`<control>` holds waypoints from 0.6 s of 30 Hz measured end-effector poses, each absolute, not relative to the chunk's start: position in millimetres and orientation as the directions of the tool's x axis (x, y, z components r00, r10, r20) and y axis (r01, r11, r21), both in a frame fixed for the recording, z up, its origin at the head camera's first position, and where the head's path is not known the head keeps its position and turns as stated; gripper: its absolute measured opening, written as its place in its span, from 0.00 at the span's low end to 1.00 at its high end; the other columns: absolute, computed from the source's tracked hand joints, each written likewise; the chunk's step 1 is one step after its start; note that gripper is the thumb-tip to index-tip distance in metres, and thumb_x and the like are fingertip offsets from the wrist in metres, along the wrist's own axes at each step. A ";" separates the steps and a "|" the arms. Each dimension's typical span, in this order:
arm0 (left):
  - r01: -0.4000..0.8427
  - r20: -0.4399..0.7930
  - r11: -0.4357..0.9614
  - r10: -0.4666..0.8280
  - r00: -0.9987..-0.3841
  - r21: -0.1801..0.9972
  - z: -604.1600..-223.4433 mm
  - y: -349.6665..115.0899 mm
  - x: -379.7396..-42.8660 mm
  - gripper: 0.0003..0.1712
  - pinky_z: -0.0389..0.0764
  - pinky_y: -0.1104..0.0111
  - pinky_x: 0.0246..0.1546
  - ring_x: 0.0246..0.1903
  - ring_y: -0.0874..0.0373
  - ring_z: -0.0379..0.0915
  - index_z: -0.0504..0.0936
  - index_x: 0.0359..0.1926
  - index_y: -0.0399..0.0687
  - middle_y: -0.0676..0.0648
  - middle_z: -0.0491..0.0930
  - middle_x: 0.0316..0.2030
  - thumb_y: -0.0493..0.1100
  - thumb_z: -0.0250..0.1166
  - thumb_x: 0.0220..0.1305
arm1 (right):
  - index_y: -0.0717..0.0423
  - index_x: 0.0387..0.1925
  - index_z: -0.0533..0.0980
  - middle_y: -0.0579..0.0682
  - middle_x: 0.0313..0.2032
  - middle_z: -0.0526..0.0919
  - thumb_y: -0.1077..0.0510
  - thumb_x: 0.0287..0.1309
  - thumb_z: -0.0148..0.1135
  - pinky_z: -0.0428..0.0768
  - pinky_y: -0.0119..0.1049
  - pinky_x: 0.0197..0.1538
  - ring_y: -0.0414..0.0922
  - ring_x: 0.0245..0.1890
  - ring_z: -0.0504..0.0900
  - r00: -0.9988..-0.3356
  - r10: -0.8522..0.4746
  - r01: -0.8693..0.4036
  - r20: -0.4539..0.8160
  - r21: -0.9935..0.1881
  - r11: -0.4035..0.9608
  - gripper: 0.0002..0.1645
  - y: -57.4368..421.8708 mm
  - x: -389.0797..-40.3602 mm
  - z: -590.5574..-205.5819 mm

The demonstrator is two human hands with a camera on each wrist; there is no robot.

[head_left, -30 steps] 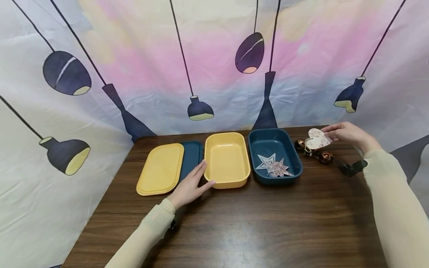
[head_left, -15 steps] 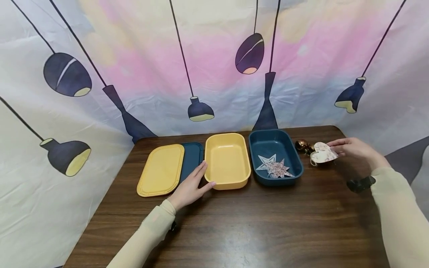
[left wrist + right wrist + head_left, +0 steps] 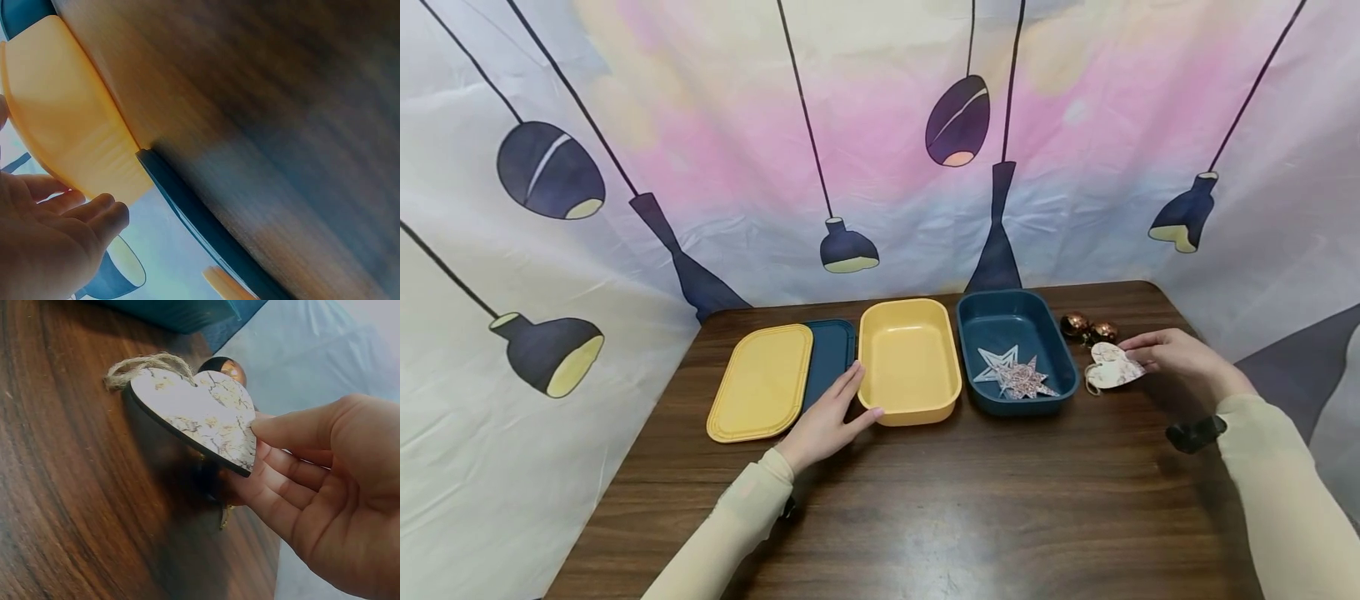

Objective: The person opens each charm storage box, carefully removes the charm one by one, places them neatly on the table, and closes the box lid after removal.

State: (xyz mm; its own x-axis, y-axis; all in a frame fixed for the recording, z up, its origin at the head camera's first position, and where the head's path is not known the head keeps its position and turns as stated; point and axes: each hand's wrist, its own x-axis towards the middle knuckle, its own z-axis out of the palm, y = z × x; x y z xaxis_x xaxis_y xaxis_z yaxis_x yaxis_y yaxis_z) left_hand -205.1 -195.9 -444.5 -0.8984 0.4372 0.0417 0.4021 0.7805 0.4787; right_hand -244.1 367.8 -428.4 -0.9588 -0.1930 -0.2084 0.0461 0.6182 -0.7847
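A white patterned heart ornament (image 3: pixel 200 415) with a loop of twine is pinched between the thumb and fingers of my right hand (image 3: pixel 1180 358). In the head view the heart sits just right of the dark blue box (image 3: pixel 1011 321), in front of several shiny copper baubles (image 3: pixel 1093 329). My left hand (image 3: pixel 827 421) rests at the left side of a yellow box (image 3: pixel 910 358), its fingers extended along the wall and rim. In the left wrist view those fingers lie beside the yellow box's outer wall (image 3: pixel 81 112).
Inside the blue box lie a white star (image 3: pixel 996 362) and a glittery pink star (image 3: pixel 1026 379). A yellow lid (image 3: pixel 760 383) overlaps a blue lid (image 3: pixel 831 354) on the left. Behind the wooden table (image 3: pixel 985 508) hangs a cloth printed with lamps.
My right hand has brought the heart down and toward me, away from the baubles, which now show more fully behind it. The left hand has stayed at the yellow box.
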 end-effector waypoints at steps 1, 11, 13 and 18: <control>0.401 0.043 0.781 0.436 -0.899 0.479 -444.8 -196.0 -205.1 0.54 0.57 0.52 0.72 0.77 0.52 0.43 0.48 0.80 0.48 0.50 0.43 0.80 0.75 0.52 0.68 | 0.80 0.62 0.68 0.68 0.56 0.78 0.60 0.73 0.53 0.80 0.35 0.44 0.34 0.39 0.79 -0.959 -0.189 0.052 -0.210 -0.788 0.613 0.27 367.1 -244.5 -429.4; 0.399 0.041 0.782 0.434 -0.900 0.478 -444.2 -196.0 -204.8 0.54 0.57 0.51 0.72 0.77 0.53 0.43 0.48 0.80 0.48 0.50 0.43 0.80 0.75 0.51 0.68 | 0.77 0.66 0.67 0.77 0.65 0.65 0.55 0.74 0.53 0.82 0.49 0.53 0.59 0.55 0.80 -0.973 -0.101 0.100 -0.206 -0.776 0.623 0.30 359.5 -238.1 -438.9; 0.397 0.040 0.782 0.433 -0.901 0.479 -444.0 -196.1 -204.6 0.54 0.57 0.51 0.72 0.77 0.53 0.43 0.48 0.80 0.49 0.51 0.43 0.80 0.75 0.52 0.67 | 0.78 0.66 0.66 0.78 0.66 0.65 0.57 0.75 0.52 0.82 0.47 0.52 0.59 0.55 0.80 -0.975 -0.095 0.102 -0.200 -0.787 0.608 0.30 357.8 -236.1 -442.3; 0.401 0.043 0.782 0.435 -0.899 0.477 -443.4 -196.4 -204.1 0.54 0.57 0.52 0.72 0.77 0.53 0.43 0.48 0.81 0.49 0.51 0.43 0.80 0.76 0.51 0.67 | 0.80 0.65 0.66 0.79 0.65 0.64 0.60 0.75 0.49 0.83 0.45 0.50 0.56 0.51 0.83 -0.980 -0.078 0.100 -0.185 -0.787 0.609 0.28 354.3 -234.1 -446.4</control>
